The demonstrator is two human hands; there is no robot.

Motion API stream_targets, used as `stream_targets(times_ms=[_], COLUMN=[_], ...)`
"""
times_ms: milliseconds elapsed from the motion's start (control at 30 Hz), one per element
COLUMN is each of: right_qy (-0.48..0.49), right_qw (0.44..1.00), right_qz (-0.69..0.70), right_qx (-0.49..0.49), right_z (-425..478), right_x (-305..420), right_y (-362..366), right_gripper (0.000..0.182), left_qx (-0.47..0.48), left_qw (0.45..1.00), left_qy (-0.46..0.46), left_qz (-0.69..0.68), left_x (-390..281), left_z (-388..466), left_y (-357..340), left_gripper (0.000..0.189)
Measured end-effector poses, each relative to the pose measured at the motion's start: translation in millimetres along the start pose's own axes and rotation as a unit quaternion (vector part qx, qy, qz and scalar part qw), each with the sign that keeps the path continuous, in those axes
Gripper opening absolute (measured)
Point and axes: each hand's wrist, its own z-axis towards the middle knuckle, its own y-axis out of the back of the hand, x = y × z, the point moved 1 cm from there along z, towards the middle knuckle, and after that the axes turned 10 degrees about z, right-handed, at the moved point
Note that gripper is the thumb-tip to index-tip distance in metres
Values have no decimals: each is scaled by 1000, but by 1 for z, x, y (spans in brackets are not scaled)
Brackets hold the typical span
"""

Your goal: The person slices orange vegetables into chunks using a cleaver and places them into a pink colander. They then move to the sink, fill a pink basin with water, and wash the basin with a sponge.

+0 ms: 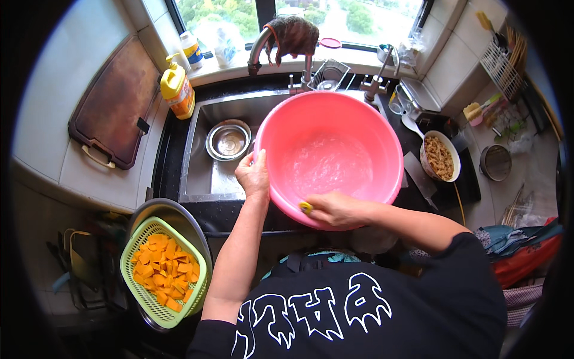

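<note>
A large pink plastic basin (pixel 329 161) stands tilted over the right part of the stainless-steel sink (pixel 197 148), its mouth facing me. Its inner bottom glistens, seemingly with a little water. On the left rim my left hand (pixel 253 175) keeps its grip, thumb up along the edge. Inside the near wall, my right hand (pixel 332 208) is closed around a small yellow item (pixel 306 207), mostly hidden by the fingers; what it is I cannot tell. Stacked metal bowls (pixel 228 140) lie in the sink to the left of the basin.
Left of me, a green plastic basket (pixel 130 264) of cut orange pumpkin pieces (pixel 163 267) sits in a metal basin (pixel 179 213). On the right lie a cleaver (pixel 419 177) and a bowl of shredded food (pixel 439 157). A faucet (pixel 258 49) draped with a dark cloth (pixel 293 38) rises behind.
</note>
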Motion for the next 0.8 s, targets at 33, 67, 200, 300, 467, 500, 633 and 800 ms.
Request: stream_targets(times_ms=[33,67,200,300,467,500,633,800], right_qy=[-7,4,98,171,155,128,-56,-180], right_qw=[1000,1000,982,926,903,908,908,848], right_qz=[-7,-22,-138,-268,-348,-354,-403,-496], right_qx=[13,14,-80,-204,-198,-185,-105,-37], right_z=[-17,-29,-26,-10,-70,-86,-122,-91], right_x=[-3,-9,-3,3,-16,-19,-40,-107], right_y=[5,10,-13,-42,-15,0,72,129], right_gripper=[19,19,22,24,18,18,30,36], left_qx=[-2,-4,1,14,48,51,64,92], left_qw=[1000,1000,1000,1000,999,999,998,995], left_qy=[-2,0,1,-21,-16,-15,-12,-18], left_qz=[6,19,31,18,-13,-13,13,28], left_x=[0,-1,-2,6,2,-2,2,10], left_z=[-1,-1,-1,6,0,-2,1,7], left_y=[-4,-6,-15,-11,-17,-17,-17,-23], left_gripper=[26,26,25,22,22,23,26,29])
